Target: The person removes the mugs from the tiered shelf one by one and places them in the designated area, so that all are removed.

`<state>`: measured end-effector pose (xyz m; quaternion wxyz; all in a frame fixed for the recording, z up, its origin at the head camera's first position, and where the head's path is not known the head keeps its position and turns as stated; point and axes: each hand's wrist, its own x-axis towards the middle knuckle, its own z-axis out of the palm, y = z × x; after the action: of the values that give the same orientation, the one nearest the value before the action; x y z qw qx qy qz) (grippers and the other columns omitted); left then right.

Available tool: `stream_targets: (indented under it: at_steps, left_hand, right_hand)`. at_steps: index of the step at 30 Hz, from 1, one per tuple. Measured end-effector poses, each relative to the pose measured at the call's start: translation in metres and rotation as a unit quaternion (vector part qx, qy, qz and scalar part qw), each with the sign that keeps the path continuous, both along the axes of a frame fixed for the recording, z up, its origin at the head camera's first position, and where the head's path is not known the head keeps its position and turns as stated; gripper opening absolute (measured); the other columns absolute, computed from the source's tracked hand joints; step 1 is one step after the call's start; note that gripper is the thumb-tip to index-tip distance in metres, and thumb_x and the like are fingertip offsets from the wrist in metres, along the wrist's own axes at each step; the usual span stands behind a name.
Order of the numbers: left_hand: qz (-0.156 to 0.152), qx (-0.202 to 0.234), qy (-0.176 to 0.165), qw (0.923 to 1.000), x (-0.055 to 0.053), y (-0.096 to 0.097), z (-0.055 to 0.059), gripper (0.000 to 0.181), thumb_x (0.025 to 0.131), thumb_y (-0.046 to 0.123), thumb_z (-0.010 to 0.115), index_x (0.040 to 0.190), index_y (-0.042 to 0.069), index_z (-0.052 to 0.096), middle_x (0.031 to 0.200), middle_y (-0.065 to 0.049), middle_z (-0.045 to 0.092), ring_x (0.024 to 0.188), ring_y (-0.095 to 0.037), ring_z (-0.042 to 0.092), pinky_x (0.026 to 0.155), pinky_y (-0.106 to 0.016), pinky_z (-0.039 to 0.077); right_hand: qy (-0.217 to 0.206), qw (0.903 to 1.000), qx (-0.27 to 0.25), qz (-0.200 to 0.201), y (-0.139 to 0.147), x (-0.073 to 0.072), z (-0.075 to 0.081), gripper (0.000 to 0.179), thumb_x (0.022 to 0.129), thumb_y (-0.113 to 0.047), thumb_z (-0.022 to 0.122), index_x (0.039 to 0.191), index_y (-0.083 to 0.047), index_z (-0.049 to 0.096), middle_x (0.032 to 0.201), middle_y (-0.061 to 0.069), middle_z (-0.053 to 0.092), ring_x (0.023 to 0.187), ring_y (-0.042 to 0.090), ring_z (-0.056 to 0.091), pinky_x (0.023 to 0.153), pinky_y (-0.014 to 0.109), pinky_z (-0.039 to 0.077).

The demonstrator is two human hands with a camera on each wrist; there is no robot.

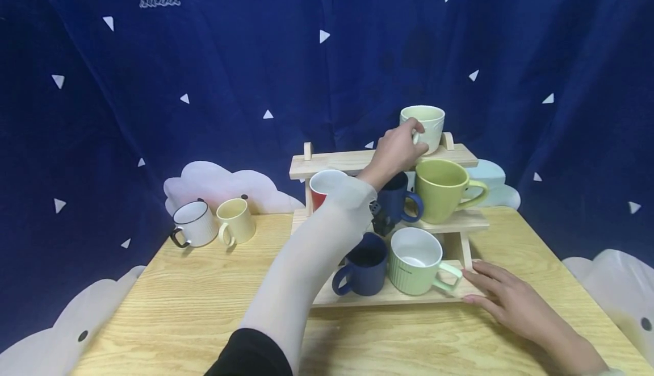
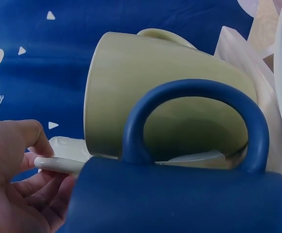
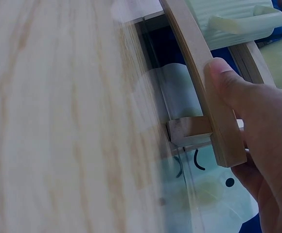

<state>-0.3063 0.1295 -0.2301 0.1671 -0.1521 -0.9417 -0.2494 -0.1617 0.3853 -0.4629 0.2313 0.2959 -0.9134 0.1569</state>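
Observation:
At the top tier of a wooden rack [image 1: 337, 163], my left hand [image 1: 395, 151] pinches the handle of a white mug [image 1: 433, 129] at the tier's right end. The left wrist view shows thumb and fingers on that handle [image 2: 58, 165], partly hidden behind a blue mug [image 2: 180, 199]. My right hand [image 1: 521, 302] grips the right end of the bottom board [image 3: 223, 141], its thumb on the board's edge. Below the white mug, a yellow-green mug [image 1: 440, 194] stands on the middle tier beside the blue mug. A ribbed pale green mug [image 1: 413, 268] sits on the bottom tier.
A red mug [image 1: 318, 199] on the middle tier is partly covered by my left sleeve. Another dark blue mug [image 1: 370, 271] stands on the bottom tier. Left of the rack, a white mug with a black handle [image 1: 196, 225] and a pale yellow mug [image 1: 239, 222] stand on the table [image 1: 204, 308].

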Motion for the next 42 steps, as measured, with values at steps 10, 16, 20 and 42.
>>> stream_targets:
  at_steps: [10,16,20,42]
  left_hand:
    - [0.027,0.021,-0.023,0.9991,0.0,-0.011,-0.004,0.036,0.093,0.029,0.063,0.125,0.015,0.058,0.102,0.001,0.067,0.088,-0.016,0.061,0.076,-0.031,0.049]
    - [0.014,0.018,-0.026,0.9994,-0.002,-0.018,0.0,0.032,0.094,0.028,0.06,0.122,0.013,0.061,0.1,0.002,0.067,0.088,-0.017,0.061,0.074,-0.031,0.049]
    - [0.01,0.016,-0.027,0.9995,-0.002,-0.019,0.001,0.028,0.095,0.026,0.058,0.119,0.014,0.065,0.098,0.004,0.069,0.09,-0.017,0.063,0.074,-0.031,0.05]
    - [0.013,0.166,-0.101,0.9808,0.005,-0.015,-0.002,0.018,0.1,0.023,0.059,0.103,0.012,0.073,0.087,0.006,0.071,0.076,-0.008,0.057,0.06,-0.019,0.04]
  right_hand:
    - [-0.001,1.0,-0.001,0.001,-0.002,0.0,0.0,0.053,0.077,-0.037,0.081,0.124,-0.016,0.069,0.131,0.012,0.058,0.116,0.038,0.055,0.112,0.021,0.025]
    - [-0.006,1.0,0.0,0.0,-0.003,-0.002,0.004,0.054,0.078,-0.037,0.081,0.125,-0.016,0.068,0.132,0.013,0.058,0.117,0.039,0.054,0.103,0.041,0.039]
    - [-0.009,1.0,0.002,0.003,-0.002,-0.004,0.005,0.054,0.078,-0.037,0.081,0.126,-0.016,0.068,0.132,0.014,0.058,0.117,0.039,0.054,0.094,0.049,0.043]
    - [-0.011,0.9999,0.0,0.001,0.0,-0.002,0.004,0.053,0.079,-0.037,0.08,0.126,-0.016,0.068,0.131,0.013,0.058,0.117,0.038,0.054,0.1,0.043,0.041]
